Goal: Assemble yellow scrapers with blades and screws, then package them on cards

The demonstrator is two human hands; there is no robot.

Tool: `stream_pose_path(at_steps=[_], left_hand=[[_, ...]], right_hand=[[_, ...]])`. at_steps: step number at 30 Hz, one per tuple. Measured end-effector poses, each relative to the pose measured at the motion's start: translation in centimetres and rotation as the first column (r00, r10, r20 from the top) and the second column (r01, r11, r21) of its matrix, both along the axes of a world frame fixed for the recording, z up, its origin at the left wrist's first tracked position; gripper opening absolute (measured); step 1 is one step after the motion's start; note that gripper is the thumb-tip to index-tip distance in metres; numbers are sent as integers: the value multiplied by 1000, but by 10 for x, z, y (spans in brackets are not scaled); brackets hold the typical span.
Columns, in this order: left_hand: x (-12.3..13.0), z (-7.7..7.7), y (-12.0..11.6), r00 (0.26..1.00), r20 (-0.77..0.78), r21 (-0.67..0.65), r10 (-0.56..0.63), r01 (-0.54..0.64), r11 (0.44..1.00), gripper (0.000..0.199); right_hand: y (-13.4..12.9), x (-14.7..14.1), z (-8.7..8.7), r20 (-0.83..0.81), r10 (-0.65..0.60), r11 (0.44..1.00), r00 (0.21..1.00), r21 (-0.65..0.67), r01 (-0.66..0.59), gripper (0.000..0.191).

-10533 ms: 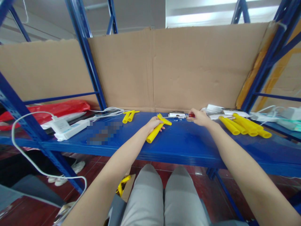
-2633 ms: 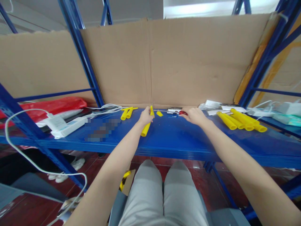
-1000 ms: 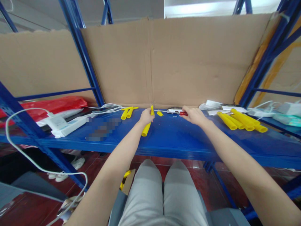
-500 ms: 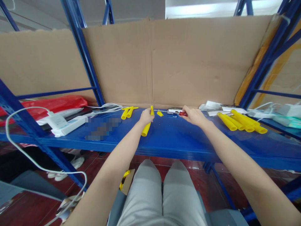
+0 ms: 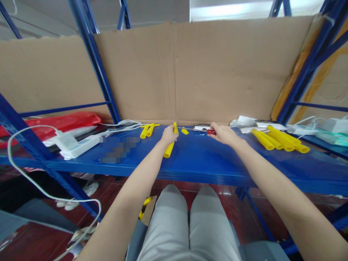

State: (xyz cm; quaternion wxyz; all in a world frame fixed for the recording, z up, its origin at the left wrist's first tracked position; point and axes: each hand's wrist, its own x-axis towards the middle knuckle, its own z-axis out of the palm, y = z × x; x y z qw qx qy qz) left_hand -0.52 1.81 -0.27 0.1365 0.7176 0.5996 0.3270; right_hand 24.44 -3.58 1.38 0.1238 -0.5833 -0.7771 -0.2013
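My left hand (image 5: 169,134) is closed around a yellow plastic tube (image 5: 169,149), whose wide end points down toward me. In my right hand (image 5: 221,133) is a screwdriver (image 5: 211,132) with a red handle, its thin shaft pointing left. The shaft's tip reaches the upper end of the tube by my left fingers; whether it is inside I cannot tell. A small flat yellow piece (image 5: 185,131) lies on the blue shelf (image 5: 202,159) between my hands.
Two yellow tubes (image 5: 148,131) lie on the left, and several more yellow tubes (image 5: 280,139) at right. A white power strip (image 5: 81,145), cables (image 5: 127,124) and a red bag (image 5: 73,121) occupy the left. Cardboard (image 5: 217,72) walls the back; blue posts (image 5: 94,61) frame it.
Both hands keep almost the same place and grip. The screwdriver handle has barely shifted; the view has moved slightly.
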Motion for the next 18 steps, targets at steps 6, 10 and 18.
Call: stream_pose_path(at_steps=[6,10,18], left_hand=[[-1,0,0,1000,15,0,3,-3,1000,21],[-1,0,-1,1000,24,-7,17,-17,1000,23],[1,0,-2,999,39,-9,9,-9,1000,25]], right_hand=[[-3,-3,1,54,-13,1000,998,10,13,26],[-3,-3,1,52,24,999,998,-23,-23,27],[-2,2,1,45,29,999,999,34,-31,21]])
